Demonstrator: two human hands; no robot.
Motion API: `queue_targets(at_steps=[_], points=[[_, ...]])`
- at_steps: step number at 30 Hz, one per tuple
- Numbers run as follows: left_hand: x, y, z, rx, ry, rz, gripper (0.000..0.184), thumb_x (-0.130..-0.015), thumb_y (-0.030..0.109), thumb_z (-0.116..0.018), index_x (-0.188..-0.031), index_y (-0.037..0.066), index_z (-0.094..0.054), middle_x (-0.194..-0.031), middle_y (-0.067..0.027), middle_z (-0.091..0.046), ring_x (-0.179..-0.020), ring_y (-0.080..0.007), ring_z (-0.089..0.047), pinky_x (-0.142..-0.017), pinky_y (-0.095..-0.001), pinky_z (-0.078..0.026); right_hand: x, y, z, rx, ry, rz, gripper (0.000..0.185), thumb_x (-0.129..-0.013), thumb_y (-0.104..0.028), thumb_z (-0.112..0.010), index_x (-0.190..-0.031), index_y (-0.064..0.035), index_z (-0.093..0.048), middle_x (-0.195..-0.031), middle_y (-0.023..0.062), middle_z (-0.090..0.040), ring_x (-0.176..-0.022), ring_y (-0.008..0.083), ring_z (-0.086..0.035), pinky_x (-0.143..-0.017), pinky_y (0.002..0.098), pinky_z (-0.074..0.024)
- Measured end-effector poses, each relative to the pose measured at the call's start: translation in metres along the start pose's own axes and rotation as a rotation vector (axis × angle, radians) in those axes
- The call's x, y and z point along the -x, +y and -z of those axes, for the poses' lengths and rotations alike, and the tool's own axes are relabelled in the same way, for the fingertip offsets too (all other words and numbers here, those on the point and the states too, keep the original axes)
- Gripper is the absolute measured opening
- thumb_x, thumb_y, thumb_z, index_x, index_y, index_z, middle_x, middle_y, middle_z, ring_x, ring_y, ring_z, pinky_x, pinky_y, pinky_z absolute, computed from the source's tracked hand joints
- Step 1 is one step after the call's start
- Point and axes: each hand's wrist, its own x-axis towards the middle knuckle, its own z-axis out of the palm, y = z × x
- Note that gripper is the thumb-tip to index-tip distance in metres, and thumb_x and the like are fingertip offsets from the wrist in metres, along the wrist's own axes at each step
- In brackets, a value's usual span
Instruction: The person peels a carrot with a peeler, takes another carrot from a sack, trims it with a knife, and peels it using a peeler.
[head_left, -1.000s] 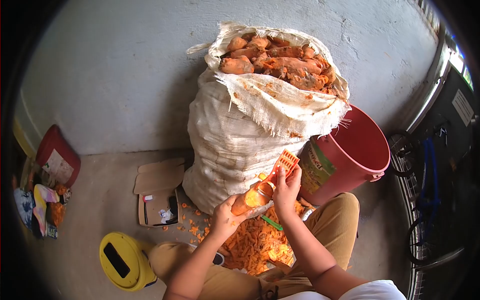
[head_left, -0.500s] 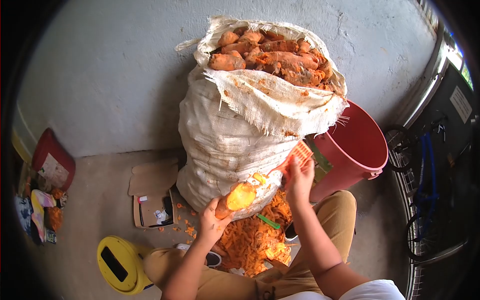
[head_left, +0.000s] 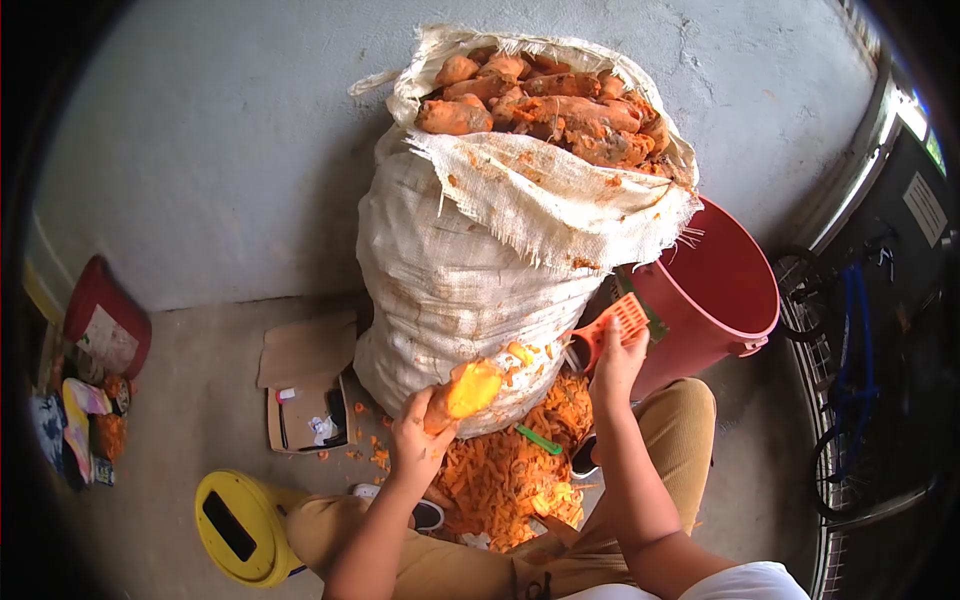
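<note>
My left hand (head_left: 418, 440) is closed round a partly peeled orange root (head_left: 470, 390), whose bare yellow-orange end points up and right. My right hand (head_left: 618, 362) grips an orange slotted peeler (head_left: 622, 320), held to the right of the root and apart from it. Behind both hands stands a big white woven sack (head_left: 470, 270), its open top full of reddish-orange roots (head_left: 560, 115). Below my hands lies a heap of orange peelings (head_left: 510, 480) with a green-handled tool (head_left: 538, 440) on it. Some peel bits are against the lower sack.
A red bucket (head_left: 700, 330) leans right of the sack. An open cardboard box (head_left: 308, 400) and a yellow container (head_left: 275, 510) are at the left. Farther left are a red container (head_left: 110, 315) and packets (head_left: 85, 410). A bicycle (head_left: 855, 390) stands at the far right.
The peeler has moved right, away from the root, with my right hand. My left hand has shifted slightly left and up with the root. The view has also shifted a little.
</note>
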Motion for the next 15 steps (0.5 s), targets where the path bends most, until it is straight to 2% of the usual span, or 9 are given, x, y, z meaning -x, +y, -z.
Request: queue_targets(at_steps=[5,10,13,15], points=[[-0.005,0.007,-0.005,-0.127,-0.076,-0.004,0.043,-0.060,0.011,-0.073,-0.096,0.002,-0.051,-0.087,-0.0115,-0.054,-0.078,-0.0264,-0.055,-0.070,-0.0315,-0.044,0.034,0.011,-0.010,-0.216,-0.142,-0.400,0.015,-0.083,-0.010,-0.052,-0.091,-0.0044,-0.041,-0.076,0.0026,-0.053,-0.060,0.0067,-0.049,-0.053,0.0200,-0.0422],[0.004,-0.001,-0.015,-0.119,-0.180,0.003,0.043,-0.062,0.015,-0.072,-0.097,0.007,-0.049,-0.097,-0.0077,-0.043,-0.079,-0.0250,-0.052,-0.067,-0.0335,-0.044,0.051,0.003,-0.025,-0.176,-0.220,-0.298,0.015,-0.084,-0.008,-0.050,-0.092,-0.0041,-0.038,-0.081,0.0036,-0.053,-0.064,0.0068,-0.050,-0.056,0.0211,-0.0432],[0.005,0.002,-0.018,-0.153,-0.052,-0.140,0.042,-0.063,0.016,-0.071,-0.096,0.007,-0.047,-0.092,-0.0110,-0.049,-0.078,-0.0262,-0.055,-0.066,-0.0346,-0.045,0.053,-0.001,-0.023,-0.102,-0.276,-0.273,0.021,-0.082,-0.005,-0.052,-0.095,-0.0032,-0.036,-0.084,0.0061,-0.053,-0.070,0.0100,-0.054,-0.061,0.0233,-0.0459],[0.004,0.009,-0.011,-0.109,-0.210,0.105,0.044,-0.063,0.015,-0.070,-0.099,0.006,-0.047,-0.085,-0.0129,-0.054,-0.074,-0.0270,-0.057,-0.065,-0.0335,-0.045,0.057,-0.007,-0.025,-0.003,-0.292,-0.227,0.023,-0.081,-0.004,-0.054,-0.096,-0.0027,-0.036,-0.085,0.0076,-0.054,-0.073,0.0118,-0.055,-0.063,0.0245,-0.0472]])
